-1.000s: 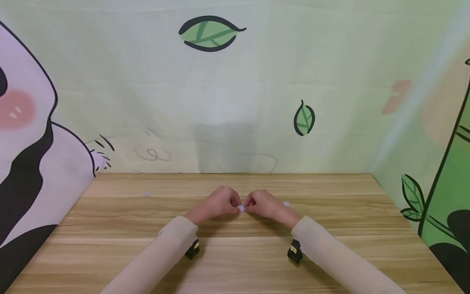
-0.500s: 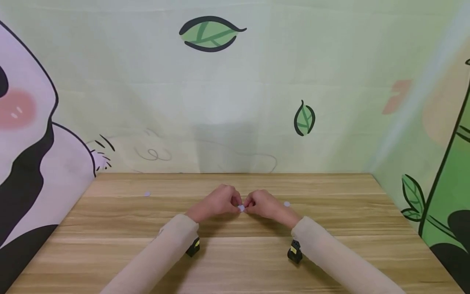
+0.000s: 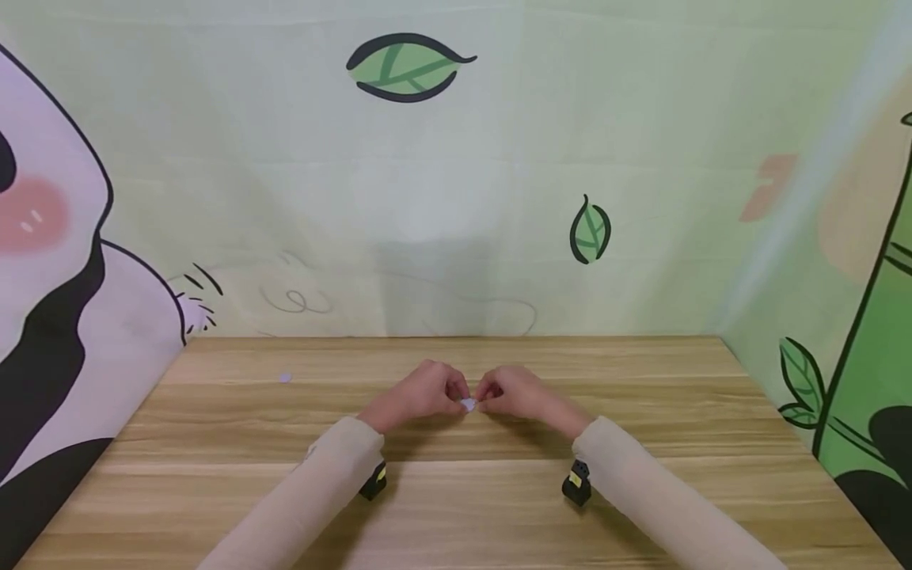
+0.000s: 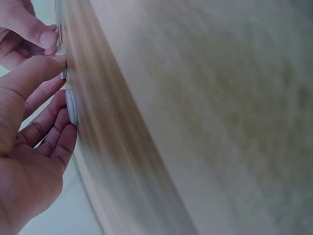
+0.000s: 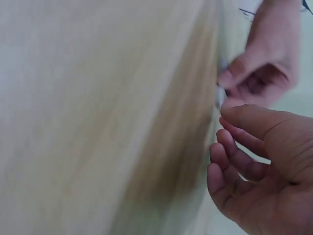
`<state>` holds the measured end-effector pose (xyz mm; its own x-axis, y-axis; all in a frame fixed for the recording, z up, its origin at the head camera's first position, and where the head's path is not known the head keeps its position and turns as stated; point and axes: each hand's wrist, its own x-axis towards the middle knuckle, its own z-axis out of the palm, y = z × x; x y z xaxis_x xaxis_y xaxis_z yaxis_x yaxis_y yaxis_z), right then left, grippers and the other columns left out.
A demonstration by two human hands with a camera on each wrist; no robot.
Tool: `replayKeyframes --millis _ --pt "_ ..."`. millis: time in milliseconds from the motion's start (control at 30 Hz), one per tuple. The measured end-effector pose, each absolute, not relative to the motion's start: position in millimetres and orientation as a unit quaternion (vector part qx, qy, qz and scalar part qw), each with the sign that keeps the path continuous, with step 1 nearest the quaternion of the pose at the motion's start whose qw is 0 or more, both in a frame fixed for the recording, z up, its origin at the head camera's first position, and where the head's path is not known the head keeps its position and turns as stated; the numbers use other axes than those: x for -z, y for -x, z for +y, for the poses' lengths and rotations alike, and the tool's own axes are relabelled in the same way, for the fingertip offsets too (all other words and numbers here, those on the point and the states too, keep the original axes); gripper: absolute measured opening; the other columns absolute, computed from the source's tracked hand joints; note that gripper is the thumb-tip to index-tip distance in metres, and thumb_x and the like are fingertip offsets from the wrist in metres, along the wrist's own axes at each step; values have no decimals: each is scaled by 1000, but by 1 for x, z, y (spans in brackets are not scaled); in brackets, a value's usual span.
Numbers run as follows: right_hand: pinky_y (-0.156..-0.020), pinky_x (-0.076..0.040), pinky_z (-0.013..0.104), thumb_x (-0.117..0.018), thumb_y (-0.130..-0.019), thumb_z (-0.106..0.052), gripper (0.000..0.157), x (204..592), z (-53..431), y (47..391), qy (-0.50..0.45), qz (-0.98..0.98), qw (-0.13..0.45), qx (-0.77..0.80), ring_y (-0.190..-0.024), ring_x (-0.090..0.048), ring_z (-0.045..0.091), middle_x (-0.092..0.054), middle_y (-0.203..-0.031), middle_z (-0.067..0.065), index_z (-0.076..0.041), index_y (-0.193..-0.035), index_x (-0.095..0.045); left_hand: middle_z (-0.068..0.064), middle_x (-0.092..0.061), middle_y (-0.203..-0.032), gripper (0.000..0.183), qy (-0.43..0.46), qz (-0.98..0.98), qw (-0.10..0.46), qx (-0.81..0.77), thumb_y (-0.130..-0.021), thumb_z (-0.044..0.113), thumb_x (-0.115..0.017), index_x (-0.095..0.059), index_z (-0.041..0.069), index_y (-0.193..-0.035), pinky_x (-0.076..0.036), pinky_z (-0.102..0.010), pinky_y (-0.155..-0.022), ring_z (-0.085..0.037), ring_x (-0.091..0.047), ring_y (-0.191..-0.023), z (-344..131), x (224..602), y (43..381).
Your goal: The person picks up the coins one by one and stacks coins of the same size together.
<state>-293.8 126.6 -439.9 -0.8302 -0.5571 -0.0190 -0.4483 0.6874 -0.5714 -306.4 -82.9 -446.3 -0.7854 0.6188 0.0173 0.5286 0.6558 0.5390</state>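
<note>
At the middle of the table (image 3: 456, 507), a small white disc (image 3: 468, 404) sits between the fingertips of both hands. My left hand (image 3: 426, 388) pinches it with thumb and index finger. From the other side my right hand (image 3: 523, 392) pinches at its edge; the fingertips partly cover this contact. In the left wrist view a pale piece (image 4: 63, 74) shows at the left thumb and index tips. A pale, layered-looking oval piece (image 4: 71, 106) appears beside the other fingertips; whether they touch it I cannot tell. In the right wrist view the white disc (image 5: 220, 96) is blurred.
Another small pale disc (image 3: 285, 378) lies at the back left of the table. Behind the table hangs a printed backdrop (image 3: 456, 158) with leaves and a panda. Black wrist cameras (image 3: 577, 483) sit under both sleeves.
My right hand and forearm have shifted slightly right, its fingertips staying close to the white disc. The disc beside the right wrist is now hidden. My left hand has hardly moved.
</note>
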Motion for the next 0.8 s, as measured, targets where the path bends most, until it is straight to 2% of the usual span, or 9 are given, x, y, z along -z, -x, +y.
replayKeyframes --millis 300,567,800 --pt "-74 -51 30 -69 -94 -6 16 413 179 303 266 928 44 255 -82 -59 14 -67 -90 3 1 -108 -70 6 -62 -72 8 -312 897 90 -301 -84 14 -83 -76 12 -87 -44 -23 -64 -8 -52 -70 -86 453 310" --pt "-75 -52 33 -70 -92 -1 11 411 227 301 282 935 22 213 -82 -60 15 -66 -88 2 2 -102 -70 7 -61 -71 9 -317 890 95 -315 -83 15 -84 -76 13 -87 -43 -22 -62 -7 -52 -68 -89 456 312" --pt "-70 -51 28 -74 -90 -3 10 422 246 293 270 939 43 207 -78 -57 12 -65 -84 -1 -2 -100 -71 8 -62 -70 10 -320 889 97 -313 -82 16 -85 -76 14 -86 -42 -21 -61 -6 -51 -67 -90 458 316"
